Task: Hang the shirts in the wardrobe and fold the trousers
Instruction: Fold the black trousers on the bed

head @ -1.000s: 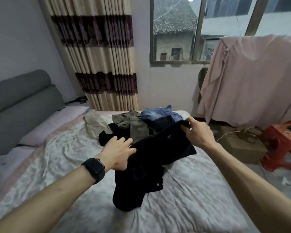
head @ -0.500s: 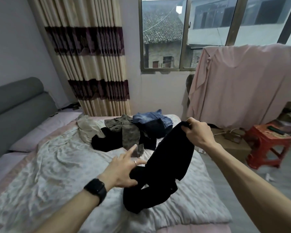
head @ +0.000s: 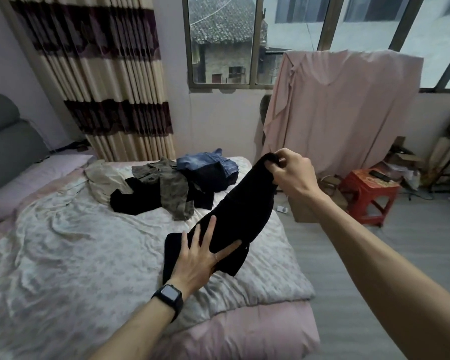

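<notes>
A black garment, seemingly trousers, hangs slanted above the bed. My right hand grips its upper end, raised over the bed's right edge. My left hand, with a black watch on the wrist, lies flat with straight spread fingers against the lower end, which rests on the quilt. Behind it, a pile of clothes lies at the far end of the bed: an olive garment, blue jeans, another black piece and a beige one.
A pink sheet drapes over a rack by the window at the right. On the floor beside the bed stand a red plastic stool and a cardboard box. A striped curtain hangs at the back; the grey headboard is at left.
My right hand has lifted the garment's end higher and further right, stretching it out. My left hand let go of its grip and now lies flat on the lower part.
</notes>
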Tool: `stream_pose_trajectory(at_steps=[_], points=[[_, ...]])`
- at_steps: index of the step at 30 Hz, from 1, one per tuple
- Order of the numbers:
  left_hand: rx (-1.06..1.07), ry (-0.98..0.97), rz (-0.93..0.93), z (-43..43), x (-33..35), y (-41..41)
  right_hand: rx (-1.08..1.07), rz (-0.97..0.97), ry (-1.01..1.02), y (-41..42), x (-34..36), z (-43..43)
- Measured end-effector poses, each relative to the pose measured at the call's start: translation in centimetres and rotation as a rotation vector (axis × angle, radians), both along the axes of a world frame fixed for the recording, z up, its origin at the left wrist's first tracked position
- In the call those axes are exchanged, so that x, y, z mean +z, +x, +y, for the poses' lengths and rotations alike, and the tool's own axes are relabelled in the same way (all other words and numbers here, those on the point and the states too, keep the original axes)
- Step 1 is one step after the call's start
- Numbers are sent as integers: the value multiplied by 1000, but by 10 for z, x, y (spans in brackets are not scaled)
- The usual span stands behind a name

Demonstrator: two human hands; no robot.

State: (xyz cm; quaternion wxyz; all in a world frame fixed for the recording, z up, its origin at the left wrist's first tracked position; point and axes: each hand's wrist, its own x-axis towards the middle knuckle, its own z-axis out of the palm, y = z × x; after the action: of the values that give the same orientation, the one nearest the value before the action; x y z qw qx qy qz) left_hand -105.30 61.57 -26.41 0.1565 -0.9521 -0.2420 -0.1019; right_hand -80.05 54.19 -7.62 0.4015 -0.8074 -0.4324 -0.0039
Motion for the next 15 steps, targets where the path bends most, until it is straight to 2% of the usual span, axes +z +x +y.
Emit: stream_pose_trajectory(at_steps=[2,5,7,8,11,14,15], points=[[-91,102,39,-11,6,8,-7,16,9,-1,3,-3],[-186,254,319,-25,16,18,-5,-12,-15,-7,5,-4],[-115,306,521,-30,18,22,0,-46,-37,-10,5,-4],[-67,319,553,-27,17,22,-6,-54,-45,-9,4,-4],[-5,330,446,-15,25,4,-54,-28,-49,-1,-1,-11],[-110,353,130,1,32,-33,-89,18,-42,10,-8,-22],[-96,306,45,6,37,-43,-93,24,-47,12,-11,-25]])
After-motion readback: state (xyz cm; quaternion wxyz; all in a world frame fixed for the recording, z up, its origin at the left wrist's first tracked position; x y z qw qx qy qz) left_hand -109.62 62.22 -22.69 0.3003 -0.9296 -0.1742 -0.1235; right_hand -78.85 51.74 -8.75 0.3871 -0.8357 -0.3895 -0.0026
